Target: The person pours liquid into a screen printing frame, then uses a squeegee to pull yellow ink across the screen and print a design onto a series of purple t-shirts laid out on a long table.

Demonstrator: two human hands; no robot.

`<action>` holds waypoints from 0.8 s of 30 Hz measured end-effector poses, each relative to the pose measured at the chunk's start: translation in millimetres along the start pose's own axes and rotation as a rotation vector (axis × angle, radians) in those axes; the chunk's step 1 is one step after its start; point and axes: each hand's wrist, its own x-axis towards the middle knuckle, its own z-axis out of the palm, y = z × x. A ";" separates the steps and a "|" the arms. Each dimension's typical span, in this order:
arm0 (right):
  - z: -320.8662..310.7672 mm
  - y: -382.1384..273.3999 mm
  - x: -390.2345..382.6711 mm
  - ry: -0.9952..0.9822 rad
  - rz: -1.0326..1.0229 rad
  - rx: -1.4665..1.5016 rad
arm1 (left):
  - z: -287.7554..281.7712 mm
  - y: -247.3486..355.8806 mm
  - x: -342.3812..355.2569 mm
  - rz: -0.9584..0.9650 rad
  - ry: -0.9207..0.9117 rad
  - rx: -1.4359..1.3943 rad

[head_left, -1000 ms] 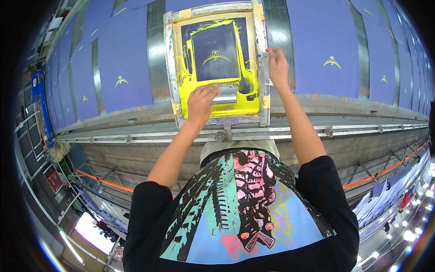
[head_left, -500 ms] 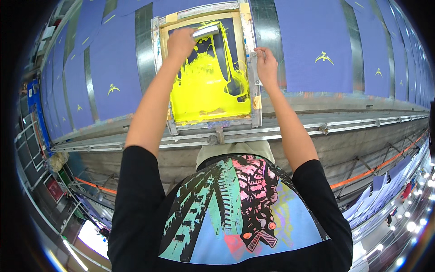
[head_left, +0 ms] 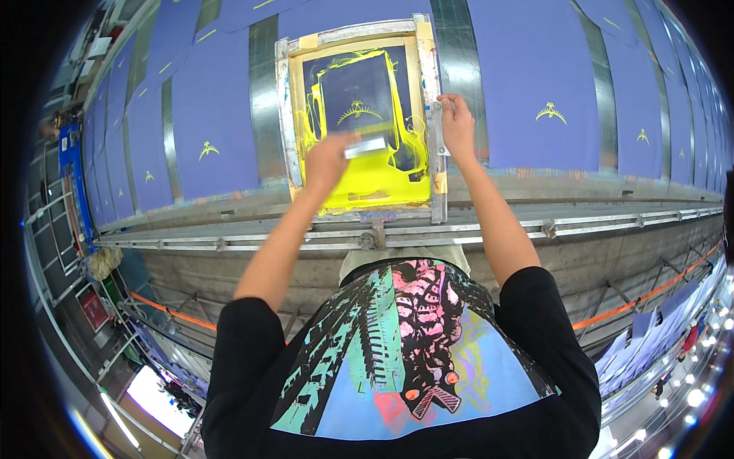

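In front of me a screen-printing frame [head_left: 285,130] lies on purple fabric, its wooden inner edges taped and stained. My left hand [head_left: 327,162] is closed round a squeegee [head_left: 365,148] with a pale, straight bar, slightly blurred by motion. Thick yellow ink [head_left: 375,187] fills the near part of the mesh, just below the squeegee. Beyond it the dark mesh [head_left: 355,84] is wiped bare in a broad strip, showing a yellow winged motif [head_left: 359,112] with ink ridges around it. My right hand [head_left: 457,126] grips the frame's right side by a metal plate [head_left: 441,138], fingers bent.
Purple fabric panels [head_left: 527,69] with small yellow motifs lie along the long table on both sides, with shiny metallic strips [head_left: 449,69] between them. A metal rail [head_left: 497,232] runs along the near edge, close to my body. An orange strip [head_left: 638,297] passes below.
My left hand has pulled the squeegee from the frame's far end toward me, moving ink nearer and baring the motif. My right hand keeps its hold on the frame's side.
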 end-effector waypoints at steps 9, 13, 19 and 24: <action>3.9 8.5 1.1 0.020 -0.039 0.004 | -28.5 -21.1 183.2 -0.090 0.027 0.201; 6.8 18.9 0.9 0.030 -0.065 0.021 | -2.0 -6.3 115.5 -0.046 0.040 0.193; 4.6 17.4 2.8 -0.031 0.014 0.013 | 24.3 19.9 -7.0 0.110 0.125 0.059; 12.1 42.4 17.4 -0.010 -0.065 0.006 | 27.9 32.7 -72.5 0.236 0.151 0.003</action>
